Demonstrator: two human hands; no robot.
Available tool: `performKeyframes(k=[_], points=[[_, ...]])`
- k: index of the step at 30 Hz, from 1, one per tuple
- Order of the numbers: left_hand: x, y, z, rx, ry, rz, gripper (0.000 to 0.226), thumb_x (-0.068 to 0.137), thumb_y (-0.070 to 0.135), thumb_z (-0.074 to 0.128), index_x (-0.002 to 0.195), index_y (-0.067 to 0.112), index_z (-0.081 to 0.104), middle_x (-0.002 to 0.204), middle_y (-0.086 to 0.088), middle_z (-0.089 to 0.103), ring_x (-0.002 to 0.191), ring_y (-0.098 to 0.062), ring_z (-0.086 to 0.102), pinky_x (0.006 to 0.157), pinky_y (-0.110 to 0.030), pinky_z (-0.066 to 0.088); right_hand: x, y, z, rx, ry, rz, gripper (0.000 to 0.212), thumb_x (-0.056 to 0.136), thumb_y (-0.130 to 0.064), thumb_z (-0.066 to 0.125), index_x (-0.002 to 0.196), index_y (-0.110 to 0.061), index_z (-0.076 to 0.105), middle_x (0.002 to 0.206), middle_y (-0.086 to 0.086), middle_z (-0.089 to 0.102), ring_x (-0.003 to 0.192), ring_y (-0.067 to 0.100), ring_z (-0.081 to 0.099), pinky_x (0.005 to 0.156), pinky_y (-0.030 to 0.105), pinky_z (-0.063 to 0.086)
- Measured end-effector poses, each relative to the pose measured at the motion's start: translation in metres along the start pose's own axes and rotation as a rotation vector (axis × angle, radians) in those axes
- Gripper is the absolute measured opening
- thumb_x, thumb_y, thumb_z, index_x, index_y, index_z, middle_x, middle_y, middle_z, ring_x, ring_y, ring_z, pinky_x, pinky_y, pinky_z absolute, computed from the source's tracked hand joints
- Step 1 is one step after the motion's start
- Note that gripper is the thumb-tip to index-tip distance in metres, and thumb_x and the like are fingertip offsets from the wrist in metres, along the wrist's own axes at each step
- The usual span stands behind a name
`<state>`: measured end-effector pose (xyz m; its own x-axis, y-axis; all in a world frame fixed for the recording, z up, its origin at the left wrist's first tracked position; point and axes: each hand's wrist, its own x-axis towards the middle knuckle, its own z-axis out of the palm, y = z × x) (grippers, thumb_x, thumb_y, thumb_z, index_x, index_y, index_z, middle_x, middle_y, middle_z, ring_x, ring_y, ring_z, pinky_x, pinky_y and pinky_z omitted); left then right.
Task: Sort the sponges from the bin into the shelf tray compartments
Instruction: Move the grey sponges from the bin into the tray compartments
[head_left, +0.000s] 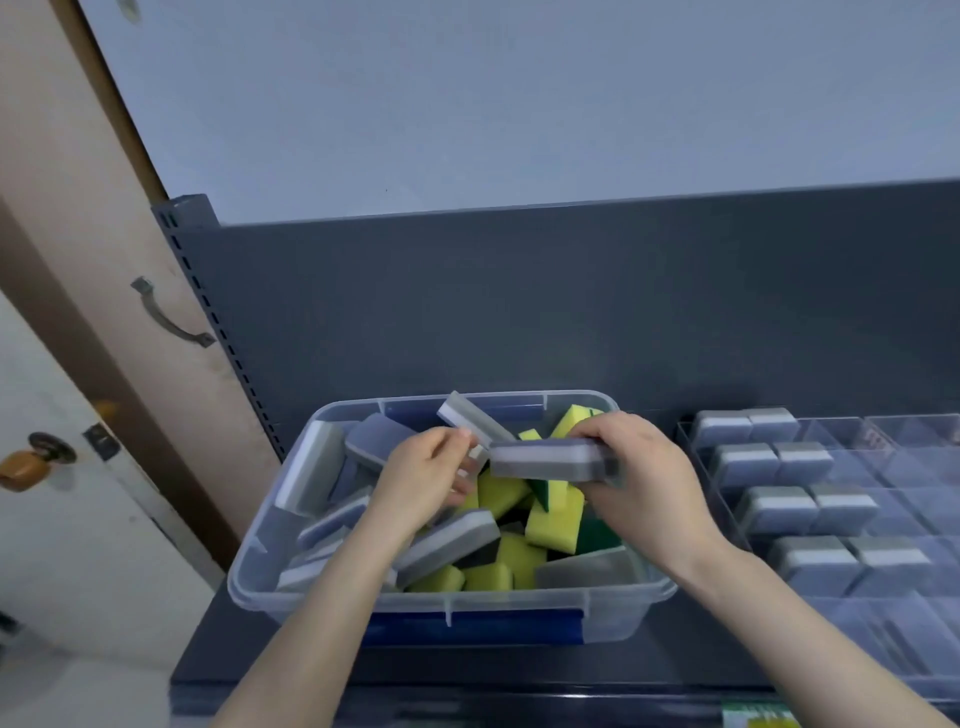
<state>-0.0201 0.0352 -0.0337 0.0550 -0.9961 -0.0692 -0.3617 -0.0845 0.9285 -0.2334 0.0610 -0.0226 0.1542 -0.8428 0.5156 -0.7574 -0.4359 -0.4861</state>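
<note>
The right hand (641, 467) grips a grey sponge (550, 460), fingers curled over its top and right end, holding it level above the middle of the bin (447, 603). The left hand (426, 475) meets that sponge at its left end, thumb and fingertips pinched on the corner; whether it bears any of the weight cannot be told. Both forearms reach in from the lower edge of the view, over the bin's near rim.

Below the hands the clear plastic bin holds a loose heap: yellow-and-green sponges (553, 519) fill the middle and right, and more grey sponges (311, 465) lean along the left wall and across the front. One grey sponge (470, 415) stands tilted at the back, just behind the left fingertips.

The bin sits on a dark shelf (665, 660) with a dark back panel (519, 301). Just beside the bin on the right lies a clear shelf tray (883, 431) with dividers. Its leftmost compartments hold grey sponges in pairs (779, 460), four rows running from back to front. The compartments further right look bare.

At far left stands a door (62, 519) with a brass knob (23, 465).
</note>
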Motion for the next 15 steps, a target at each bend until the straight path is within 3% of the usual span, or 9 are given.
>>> performKeyframes(k=[3, 6, 12, 15], points=[[-0.003, 0.013, 0.001, -0.131, -0.141, -0.211, 0.042, 0.097, 0.054, 0.038, 0.103, 0.019, 0.062, 0.087, -0.012, 0.070, 0.075, -0.030, 0.072, 0.067, -0.037, 0.059, -0.001, 0.006, 0.017, -0.018, 0.033, -0.144, 0.046, 0.057, 0.008, 0.069, 0.092, -0.021, 0.063, 0.090, -0.013, 0.063, 0.088, 0.013, 0.057, 0.071, 0.021, 0.047], [-0.001, 0.016, -0.001, -0.181, -0.161, -0.234, 0.034, 0.093, 0.051, 0.051, 0.103, 0.020, 0.061, 0.099, -0.013, 0.067, 0.077, -0.030, 0.072, 0.066, -0.034, 0.058, 0.003, 0.005, 0.028, -0.011, 0.014, -0.247, 0.050, 0.054, 0.011, 0.063, 0.094, -0.018, 0.062, 0.094, -0.007, 0.065, 0.093, 0.014, 0.054, 0.077, 0.019, 0.042], [0.006, 0.017, -0.018, -0.331, 0.108, -0.102, 0.026, 0.090, 0.018, 0.065, 0.114, 0.009, 0.061, 0.096, -0.009, 0.064, 0.079, -0.020, 0.065, 0.065, -0.028, 0.059, 0.014, 0.000, 0.040, 0.043, -0.024, -0.315, 0.045, 0.060, 0.006, 0.068, 0.100, -0.016, 0.065, 0.107, -0.005, 0.067, 0.104, 0.013, 0.056, 0.092, 0.016, 0.039], [0.008, 0.013, -0.035, -0.323, 0.258, -0.039, 0.035, 0.088, 0.012, 0.066, 0.122, 0.011, 0.057, 0.106, -0.008, 0.064, 0.094, -0.018, 0.066, 0.068, -0.026, 0.058, 0.011, 0.001, 0.046, 0.057, -0.075, -0.180, 0.037, 0.074, -0.003, 0.068, 0.106, -0.022, 0.066, 0.107, -0.009, 0.066, 0.100, 0.012, 0.059, 0.086, 0.025, 0.049]])
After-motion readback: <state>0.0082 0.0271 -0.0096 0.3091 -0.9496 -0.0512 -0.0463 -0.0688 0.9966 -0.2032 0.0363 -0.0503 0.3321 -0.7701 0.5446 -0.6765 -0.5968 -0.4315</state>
